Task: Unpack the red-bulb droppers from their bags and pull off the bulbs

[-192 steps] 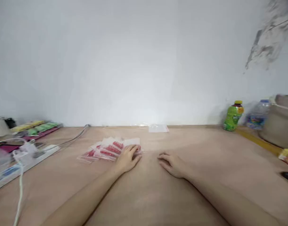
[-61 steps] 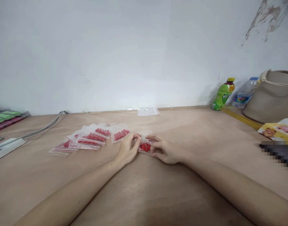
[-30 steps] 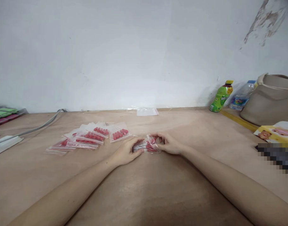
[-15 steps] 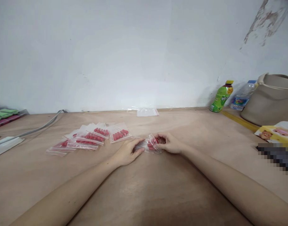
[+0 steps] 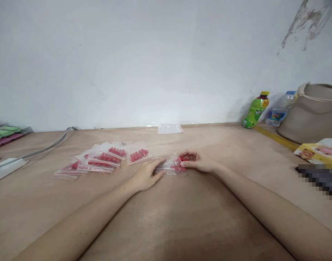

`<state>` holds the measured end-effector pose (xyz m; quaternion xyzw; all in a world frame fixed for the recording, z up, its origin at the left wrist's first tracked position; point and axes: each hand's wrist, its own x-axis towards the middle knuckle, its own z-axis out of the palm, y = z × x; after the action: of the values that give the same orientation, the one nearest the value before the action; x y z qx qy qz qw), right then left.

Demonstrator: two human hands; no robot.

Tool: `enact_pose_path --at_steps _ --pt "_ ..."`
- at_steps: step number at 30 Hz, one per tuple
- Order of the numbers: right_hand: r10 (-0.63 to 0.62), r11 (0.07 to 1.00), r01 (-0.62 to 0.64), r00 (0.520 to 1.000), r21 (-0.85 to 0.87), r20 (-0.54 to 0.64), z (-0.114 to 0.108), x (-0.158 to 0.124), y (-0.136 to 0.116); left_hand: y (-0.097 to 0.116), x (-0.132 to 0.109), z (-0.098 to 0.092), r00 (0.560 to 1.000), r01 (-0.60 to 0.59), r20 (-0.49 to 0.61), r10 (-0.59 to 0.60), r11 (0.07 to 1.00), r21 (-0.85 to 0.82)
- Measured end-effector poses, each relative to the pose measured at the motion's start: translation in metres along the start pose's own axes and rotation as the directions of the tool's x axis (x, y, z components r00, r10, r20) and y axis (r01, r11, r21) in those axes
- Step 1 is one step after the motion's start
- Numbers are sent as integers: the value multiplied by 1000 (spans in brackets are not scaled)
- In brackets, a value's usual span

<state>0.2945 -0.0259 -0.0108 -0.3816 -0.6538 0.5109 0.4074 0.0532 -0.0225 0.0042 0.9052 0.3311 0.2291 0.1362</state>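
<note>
My left hand [image 5: 147, 175] rests on the table and grips a crumpled clear plastic bag [image 5: 166, 166] between thumb and fingers. At the bag's open right end is my right hand [image 5: 200, 162], its fingers curled around small red capsule-shaped pieces [image 5: 185, 159]. Some red shows through the plastic beside the right thumb; how many pieces lie inside is unclear. Left of my hands, several small zip bags [image 5: 100, 159] with similar red pieces overlap in a fanned pile. The nearest zip bag [image 5: 138, 152] lies flat at that pile's right end.
Against the wall lies a flat white-looking plastic bag [image 5: 169, 129]. At right stand a green bottle [image 5: 255, 111], a clear water bottle [image 5: 280, 110] and a beige bucket-like container [image 5: 309, 114]. A yellow printed packet [image 5: 318, 152] is nearer. A grey cable [image 5: 55, 141] crosses the left side.
My right hand has shifted slightly right, away from my left hand, with red pieces now showing between its fingers. My left hand stays in place on the bag.
</note>
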Motion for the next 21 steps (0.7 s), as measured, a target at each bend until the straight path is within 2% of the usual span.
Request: enact_pose_path --at_steps 2,5,9,11,13,15,17,19,21 --pt "7 1000 -6 1000 9 -4 1 2 1 -1 0 0 1000 -6 1 6 1000 -2" --pt "91 996 -89 991 27 -99 -6 1 0 -2 -1 0 1000 -3 3 3 1000 1" --pt "195 981 -192 968 36 -159 -39 -13 -8 -4 -3 -2 1000 22 -7 -22 999 43" --pt "189 982 -191 957 11 -219 -59 -22 -15 -6 -4 -4 999 44 -15 -43 997 68" --pt "133 989 -146 932 -15 -338 -73 -28 -21 -7 -4 -4 998 60 -27 -58 995 82" --pt "32 994 -76 893 -81 -449 -78 -29 -24 -8 -4 -4 998 60 -39 -57 994 87" --pt "-148 962 -5 832 -273 -535 -73 -26 -24 -7 -4 -3 998 53 -50 -49 995 87" --pt "-379 828 29 765 -560 -521 -60 -21 -18 -6 -6 -4 997 49 -57 -44 995 88" --pt "-521 634 56 769 -772 -371 -45 -18 -10 -5 -9 -6 998 39 -45 -35 995 97"
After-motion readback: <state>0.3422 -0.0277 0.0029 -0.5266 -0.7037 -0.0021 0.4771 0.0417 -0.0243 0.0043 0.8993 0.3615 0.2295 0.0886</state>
